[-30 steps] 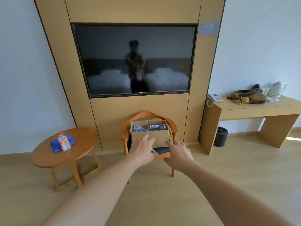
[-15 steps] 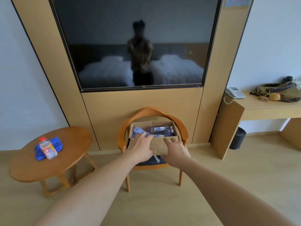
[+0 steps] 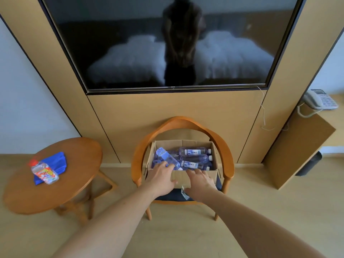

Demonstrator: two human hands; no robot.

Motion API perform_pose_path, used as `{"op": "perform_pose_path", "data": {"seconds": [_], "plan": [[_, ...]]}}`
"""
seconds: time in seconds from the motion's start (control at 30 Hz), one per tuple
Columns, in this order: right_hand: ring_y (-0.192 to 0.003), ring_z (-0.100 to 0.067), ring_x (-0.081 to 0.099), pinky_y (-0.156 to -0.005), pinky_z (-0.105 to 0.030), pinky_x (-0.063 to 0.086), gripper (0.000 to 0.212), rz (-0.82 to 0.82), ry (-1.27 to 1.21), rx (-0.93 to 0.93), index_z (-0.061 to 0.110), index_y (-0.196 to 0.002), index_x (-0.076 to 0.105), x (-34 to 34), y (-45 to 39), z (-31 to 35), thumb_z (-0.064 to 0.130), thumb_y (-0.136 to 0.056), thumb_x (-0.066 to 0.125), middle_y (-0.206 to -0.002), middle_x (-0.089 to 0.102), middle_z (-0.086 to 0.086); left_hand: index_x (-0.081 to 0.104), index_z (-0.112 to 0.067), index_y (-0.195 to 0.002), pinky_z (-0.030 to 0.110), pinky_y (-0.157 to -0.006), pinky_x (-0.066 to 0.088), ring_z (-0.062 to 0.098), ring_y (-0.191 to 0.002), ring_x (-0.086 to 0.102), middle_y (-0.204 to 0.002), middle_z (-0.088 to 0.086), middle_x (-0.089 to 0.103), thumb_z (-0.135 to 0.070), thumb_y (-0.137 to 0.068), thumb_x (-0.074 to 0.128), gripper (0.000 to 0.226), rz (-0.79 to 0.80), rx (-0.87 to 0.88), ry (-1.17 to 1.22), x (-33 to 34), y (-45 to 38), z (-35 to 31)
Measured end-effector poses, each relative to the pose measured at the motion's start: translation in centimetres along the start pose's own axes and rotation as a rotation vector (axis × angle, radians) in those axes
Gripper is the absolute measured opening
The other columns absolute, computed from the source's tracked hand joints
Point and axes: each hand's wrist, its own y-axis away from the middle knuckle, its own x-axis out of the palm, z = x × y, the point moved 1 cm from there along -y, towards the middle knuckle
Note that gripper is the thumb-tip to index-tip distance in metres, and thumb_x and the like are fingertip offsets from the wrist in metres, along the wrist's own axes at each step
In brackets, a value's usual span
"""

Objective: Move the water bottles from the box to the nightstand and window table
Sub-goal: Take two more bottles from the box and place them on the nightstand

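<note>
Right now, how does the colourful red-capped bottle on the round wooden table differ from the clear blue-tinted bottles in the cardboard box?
The colourful red-capped bottle stands alone on a blue cloth; the clear blue-tinted bottles lie on their sides, piled together in the cardboard box. Its label is bright orange; theirs are white with dark print. Its cap is red; theirs white. All are plastic.

The box (image 3: 183,178) sat open-topped on the chair (image 3: 226,155) seat, so entry from above was free. The chair's curved back and 2 armrests hemmed its rear and side edges. Water bottles (image 3: 193,158) crowded the inside. Both hands reached in over the unblocked front edge.
</note>
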Motion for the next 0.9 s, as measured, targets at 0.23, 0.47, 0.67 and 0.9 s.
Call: {"op": "perform_pose_path", "data": {"seconds": [0.23, 0.47, 0.67, 0.9], "plan": [[-0.133, -0.03, 0.044, -0.103, -0.045, 0.045, 0.065, 0.078, -0.096, 0.098, 0.027, -0.146, 0.04, 1.9, -8.6, -2.3, 0.043, -0.089, 0.067, -0.141, 0.049, -0.005, 0.04, -0.021, -0.154, 0.046, -0.111, 0.042, 0.028, -0.143, 0.039, -0.159, 0.006, 0.038, -0.046, -0.096, 0.064, 0.067, 0.109, -0.001, 0.026, 2.3, -9.5, 1.3], [-0.135, -0.031, 0.043, -0.103, -0.045, 0.044, 0.063, 0.17, -0.125, 0.217, 0.027, -0.149, 0.038, 3.5, -18.4, -3.5, 0.04, -0.093, 0.064, -0.142, 0.05, -0.005, 0.039, -0.018, -0.155, 0.047, -0.115, 0.039, 0.03, -0.146, 0.035, -0.159, 0.01, 0.037, -0.043, -0.097, 0.064, 0.068, 0.214, 0.04, 0.088, 4.7, -20.7, 4.5], [-0.135, -0.031, 0.044, -0.106, -0.047, 0.046, 0.063, 0.269, -0.147, 0.322, 0.027, -0.15, 0.039, 4.7, -24.9, -4.4, 0.043, -0.094, 0.063, -0.145, 0.05, -0.007, 0.04, -0.021, -0.154, 0.047, -0.11, 0.043, 0.031, -0.143, 0.038, -0.157, 0.009, 0.041, -0.045, -0.096, 0.063, 0.067, 0.328, 0.055, 0.019, 6.0, -28.0, 8.5], [-0.137, -0.032, 0.04, -0.107, -0.046, 0.042, 0.063, 0.375, -0.095, 0.334, 0.023, -0.147, 0.041, 7.6, -29.8, -5.5, 0.043, -0.092, 0.065, -0.143, 0.049, -0.009, 0.047, -0.015, -0.15, 0.047, -0.121, 0.03, 0.033, -0.149, 0.028, -0.161, 0.014, 0.036, -0.035, -0.092, 0.07, 0.066, 0.396, 0.158, -0.102, 9.1, -32.4, 11.0]]}}
